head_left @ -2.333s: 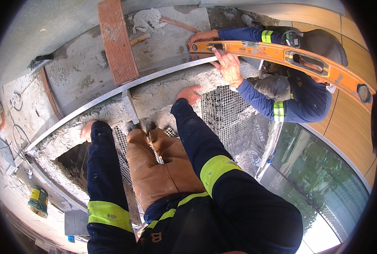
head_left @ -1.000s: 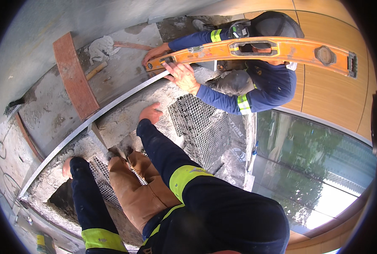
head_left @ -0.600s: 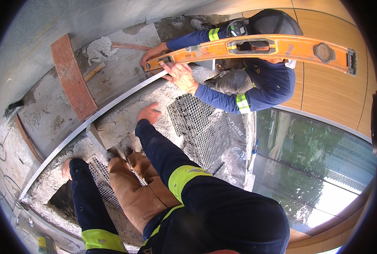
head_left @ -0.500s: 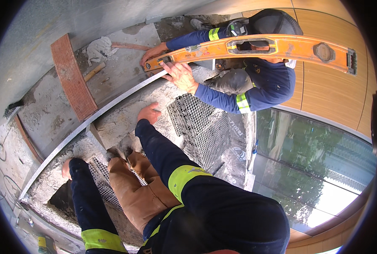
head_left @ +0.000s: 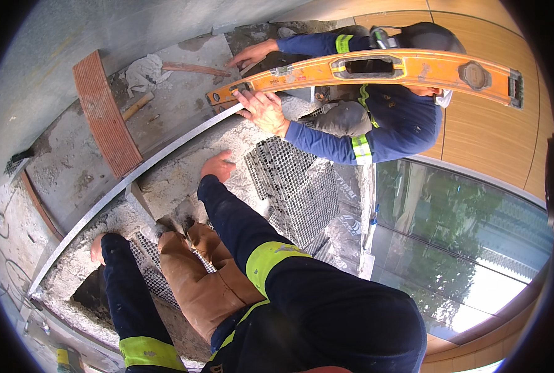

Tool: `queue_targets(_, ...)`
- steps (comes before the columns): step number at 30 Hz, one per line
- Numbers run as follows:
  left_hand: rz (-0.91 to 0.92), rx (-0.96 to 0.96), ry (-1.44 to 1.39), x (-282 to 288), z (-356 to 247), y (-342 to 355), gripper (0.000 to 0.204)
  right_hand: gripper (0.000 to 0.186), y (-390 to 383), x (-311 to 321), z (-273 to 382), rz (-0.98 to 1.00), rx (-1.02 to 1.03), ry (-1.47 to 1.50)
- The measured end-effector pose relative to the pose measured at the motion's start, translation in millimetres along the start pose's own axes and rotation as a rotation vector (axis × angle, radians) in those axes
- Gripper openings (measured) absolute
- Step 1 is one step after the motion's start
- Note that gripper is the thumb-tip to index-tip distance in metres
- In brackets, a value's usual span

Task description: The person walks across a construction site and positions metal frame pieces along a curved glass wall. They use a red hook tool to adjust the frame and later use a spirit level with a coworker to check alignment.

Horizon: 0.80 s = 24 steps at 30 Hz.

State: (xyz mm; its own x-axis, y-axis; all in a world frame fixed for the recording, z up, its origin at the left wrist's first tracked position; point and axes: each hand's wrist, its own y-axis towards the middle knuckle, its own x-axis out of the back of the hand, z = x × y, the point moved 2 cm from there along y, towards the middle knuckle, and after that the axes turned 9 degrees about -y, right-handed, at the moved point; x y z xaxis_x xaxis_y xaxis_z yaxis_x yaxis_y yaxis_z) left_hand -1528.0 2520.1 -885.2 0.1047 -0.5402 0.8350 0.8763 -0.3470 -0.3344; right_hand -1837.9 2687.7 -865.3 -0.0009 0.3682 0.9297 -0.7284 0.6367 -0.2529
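Observation:
A long grey stone slab (head_left: 152,160) stands on edge, its thin top running in an arc from lower left to the co-worker. My right hand (head_left: 218,166) rests on the rough mortar ledge (head_left: 180,158) behind the slab, fingers apart and nothing held. Lower left, my left hand (head_left: 97,248) touches the same ledge near the slab; my sleeve covers much of it and its fingers hardly show. Across from me, a co-worker's hand (head_left: 264,113) steadies an orange spirit level (head_left: 314,71) on the slab's far end. The co-worker's other hand (head_left: 252,53) reaches past the level.
Black dimpled drainage sheet (head_left: 298,186) lies beside my right arm. A ridged reddish board (head_left: 106,112) leans against the slab's outer side, near a white rag (head_left: 145,73) and a wooden handle (head_left: 138,105). Glass panes (head_left: 426,230) stand at right. A dark hollow (head_left: 93,295) opens below my left hand.
The co-worker's far hand has come off the end of the level and moved right and up. The co-worker's head and body have shifted right. My hands have stayed in place.

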Motion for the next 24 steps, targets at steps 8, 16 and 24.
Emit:
queue_targets(8, -0.007, 0.007, 0.017, 8, 0, -5, 0.037, 0.056, -1, 1, 1, 0.003, 0.011, 0.000)
queue_targets(16, -0.010, 0.085, -0.021, 7, 2, -6, 0.037, 0.056, -2, 1, 1, -0.012, 0.013, -0.006)
queue_targets(24, -0.080, 0.142, 0.013, -28, -4, 18, 0.038, 0.057, 1, -4, -1, -0.121, 0.007, -0.013)
